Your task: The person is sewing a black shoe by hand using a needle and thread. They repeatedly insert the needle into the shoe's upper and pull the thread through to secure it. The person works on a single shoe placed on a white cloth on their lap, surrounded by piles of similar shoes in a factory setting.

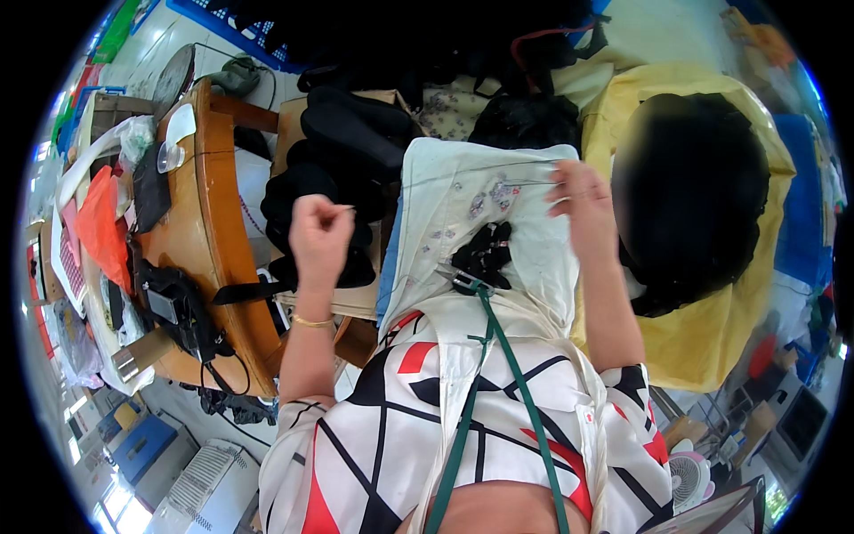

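My left hand is raised left of my lap, fingers curled into a pinch; what they hold, if anything, is too small to make out. On the right, above the edge of the white cloth, my right hand is slightly blurred, its fingers drawn together at a thin dark thread. The cloth covers my lap. Lying on it are a black bunched fabric piece and several small glittery pieces. Small metal snips hang there from a green cord around my neck.
To the left stands a wooden table with a black bag at its edge. Black shoe-like items fill a box beside my lap. At right, a yellow cloth-lined container holds a black heap.
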Demonstrator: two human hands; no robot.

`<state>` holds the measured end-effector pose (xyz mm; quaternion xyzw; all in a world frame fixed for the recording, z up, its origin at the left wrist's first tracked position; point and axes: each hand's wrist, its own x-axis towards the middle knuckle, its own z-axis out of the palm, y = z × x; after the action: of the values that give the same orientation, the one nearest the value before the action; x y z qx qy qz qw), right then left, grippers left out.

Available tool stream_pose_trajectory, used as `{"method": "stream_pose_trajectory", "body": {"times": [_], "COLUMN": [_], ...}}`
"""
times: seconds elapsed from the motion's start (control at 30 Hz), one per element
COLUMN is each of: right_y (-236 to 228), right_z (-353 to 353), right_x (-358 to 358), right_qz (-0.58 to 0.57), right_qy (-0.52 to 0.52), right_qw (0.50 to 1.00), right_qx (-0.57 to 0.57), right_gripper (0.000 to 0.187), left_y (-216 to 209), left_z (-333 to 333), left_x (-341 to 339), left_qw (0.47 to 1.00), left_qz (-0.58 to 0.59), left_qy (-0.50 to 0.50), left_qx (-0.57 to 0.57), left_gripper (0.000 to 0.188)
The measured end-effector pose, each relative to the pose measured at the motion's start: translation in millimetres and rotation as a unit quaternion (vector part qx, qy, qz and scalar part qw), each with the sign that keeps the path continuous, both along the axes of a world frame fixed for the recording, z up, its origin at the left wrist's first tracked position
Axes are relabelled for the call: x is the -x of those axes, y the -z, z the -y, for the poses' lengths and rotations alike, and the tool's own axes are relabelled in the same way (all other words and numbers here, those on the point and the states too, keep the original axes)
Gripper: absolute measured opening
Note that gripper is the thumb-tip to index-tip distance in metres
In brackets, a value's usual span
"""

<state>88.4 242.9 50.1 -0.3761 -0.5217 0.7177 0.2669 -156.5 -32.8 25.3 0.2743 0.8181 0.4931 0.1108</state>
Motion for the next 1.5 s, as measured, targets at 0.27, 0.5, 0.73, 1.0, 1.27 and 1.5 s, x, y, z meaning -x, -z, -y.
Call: {"method": "stream_pose_trajectory", "body": {"times": [0.27, 0.5, 0.73, 1.0, 1.27, 1.5], "right_y": [0, -10, -4, -27, -53, -48], "right_z": [-158, -161, -148, -70, 58, 78], "right_x": [-145, -157, -150, -63, 80, 133], "right_qz": [-0.27, -0.201, -0.18, -0.105, -0.01, 0.008], "right_qy": [0.228, 0.241, 0.174, 0.083, -0.232, -0.266], "right_qw": [0.922, 0.947, 0.968, 0.991, 0.968, 0.962], "right_qx": [0.16, 0.067, 0.005, -0.018, 0.094, 0.065], "right_gripper": [0.016, 0.018, 0.025, 0.017, 0.014, 0.018], "left_y": [39, 73, 77, 75, -51, -28], "left_z": [93, 111, 134, 116, -36, -43], "left_x": [42, 31, 33, 38, -29, -40], "left_qw": [0.922, 0.895, 0.851, 0.846, 0.881, 0.792], "left_qz": [-0.17, -0.111, 0.008, -0.097, 0.396, 0.524], "left_qy": [-0.134, -0.147, -0.184, -0.088, 0.144, 0.148], "left_qx": [0.321, 0.406, 0.491, 0.517, -0.216, -0.277], "left_gripper": [0.015, 0.014, 0.02, 0.018, 0.035, 0.028]}}
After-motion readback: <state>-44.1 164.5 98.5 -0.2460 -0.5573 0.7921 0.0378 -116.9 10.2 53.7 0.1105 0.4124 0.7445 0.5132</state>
